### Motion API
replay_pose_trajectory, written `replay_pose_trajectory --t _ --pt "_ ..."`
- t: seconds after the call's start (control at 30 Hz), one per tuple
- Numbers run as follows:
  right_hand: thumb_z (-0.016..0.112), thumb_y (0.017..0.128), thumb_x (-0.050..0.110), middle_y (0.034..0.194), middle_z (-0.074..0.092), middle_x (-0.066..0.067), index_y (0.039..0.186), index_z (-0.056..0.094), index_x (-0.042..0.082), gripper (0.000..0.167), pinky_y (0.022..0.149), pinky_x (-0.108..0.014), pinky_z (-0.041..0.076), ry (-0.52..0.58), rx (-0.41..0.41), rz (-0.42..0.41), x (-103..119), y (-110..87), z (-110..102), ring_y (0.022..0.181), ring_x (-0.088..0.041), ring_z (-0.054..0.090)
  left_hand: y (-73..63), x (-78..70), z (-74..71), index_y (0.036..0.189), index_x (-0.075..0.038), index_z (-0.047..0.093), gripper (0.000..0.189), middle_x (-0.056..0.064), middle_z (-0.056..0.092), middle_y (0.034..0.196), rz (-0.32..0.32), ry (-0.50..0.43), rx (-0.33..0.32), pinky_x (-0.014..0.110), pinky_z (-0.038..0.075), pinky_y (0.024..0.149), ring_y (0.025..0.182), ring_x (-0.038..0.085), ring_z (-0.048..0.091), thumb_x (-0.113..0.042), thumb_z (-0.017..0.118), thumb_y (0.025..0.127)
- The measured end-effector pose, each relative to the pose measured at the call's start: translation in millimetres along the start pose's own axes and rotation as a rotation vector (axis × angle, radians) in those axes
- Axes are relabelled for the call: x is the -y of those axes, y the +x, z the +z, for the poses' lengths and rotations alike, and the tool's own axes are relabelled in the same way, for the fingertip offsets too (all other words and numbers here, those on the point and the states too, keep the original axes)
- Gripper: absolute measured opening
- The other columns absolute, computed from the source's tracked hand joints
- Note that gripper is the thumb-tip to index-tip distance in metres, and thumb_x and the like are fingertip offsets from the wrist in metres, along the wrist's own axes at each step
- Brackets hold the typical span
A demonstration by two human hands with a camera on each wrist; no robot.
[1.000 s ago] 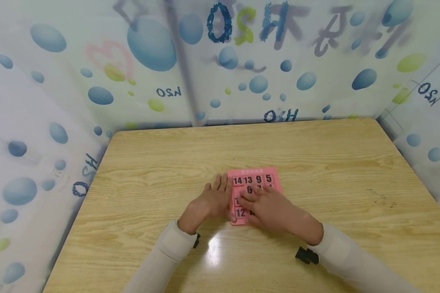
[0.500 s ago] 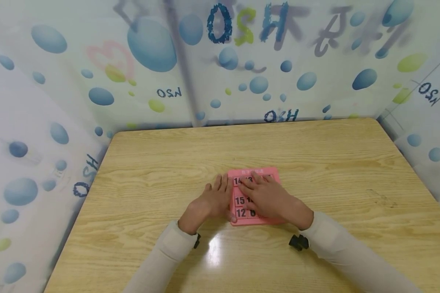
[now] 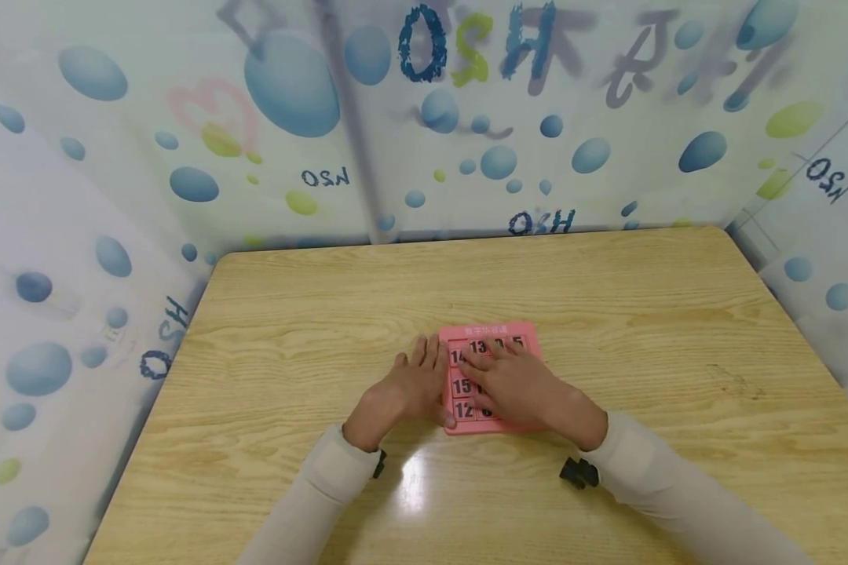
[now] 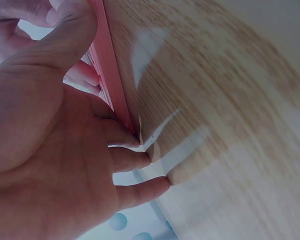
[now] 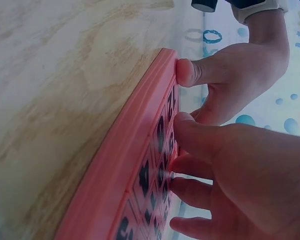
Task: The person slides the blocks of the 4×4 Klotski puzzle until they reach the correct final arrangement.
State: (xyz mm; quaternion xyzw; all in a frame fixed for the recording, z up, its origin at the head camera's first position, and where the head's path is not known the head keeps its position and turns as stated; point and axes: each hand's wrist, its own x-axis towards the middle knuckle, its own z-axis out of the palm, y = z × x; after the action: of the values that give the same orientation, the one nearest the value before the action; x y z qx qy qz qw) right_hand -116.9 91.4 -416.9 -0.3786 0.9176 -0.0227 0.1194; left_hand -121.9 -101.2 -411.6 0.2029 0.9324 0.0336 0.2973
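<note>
A pink number slide puzzle (image 3: 486, 330) lies flat on the table, its black-numbered tiles partly hidden by my right hand (image 3: 517, 386). That hand spreads over the board, with relaxed fingertips touching the tiles in the right wrist view. The 14 tile (image 3: 456, 358) sits just below the top left corner, beside the fingertips; under it are the 15 tile (image 3: 462, 386) and the 12 tile (image 3: 463, 410). Along the puzzle's left side my left hand (image 3: 411, 386) lies with fingers extended. Its thumb (image 5: 189, 72) presses the frame's near left corner.
The wooden table (image 3: 311, 314) extends around the puzzle on all sides. Behind and beside it stand pale walls (image 3: 424, 157) printed with blue and green bubbles. A black wrist device (image 3: 579, 473) sits under my right sleeve.
My right hand has moved up the board, then slightly back down. The 14 tile has slid down a little from the top left corner toward the gap below. My left hand stays in place.
</note>
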Motion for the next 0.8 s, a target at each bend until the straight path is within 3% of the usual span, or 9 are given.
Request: replay_pose_trajectory --t 0.8 --pt "0.053 0.101 0.042 0.149 0.051 -0.007 0.144 0.055 0.015 0.051 0.115 -0.06 0.029 0.002 0.005 -0.019 4.7 -9.4 -2.3 0.143 -0.039 0.037 0.9 1.6 1.2 0.158 -0.001 0.0 0.119 0.019 -0.006 0.165 0.009 -0.001 -0.008 0.053 0.016 0.122 0.153 0.035 -0.004 -0.057 0.07 0.081"
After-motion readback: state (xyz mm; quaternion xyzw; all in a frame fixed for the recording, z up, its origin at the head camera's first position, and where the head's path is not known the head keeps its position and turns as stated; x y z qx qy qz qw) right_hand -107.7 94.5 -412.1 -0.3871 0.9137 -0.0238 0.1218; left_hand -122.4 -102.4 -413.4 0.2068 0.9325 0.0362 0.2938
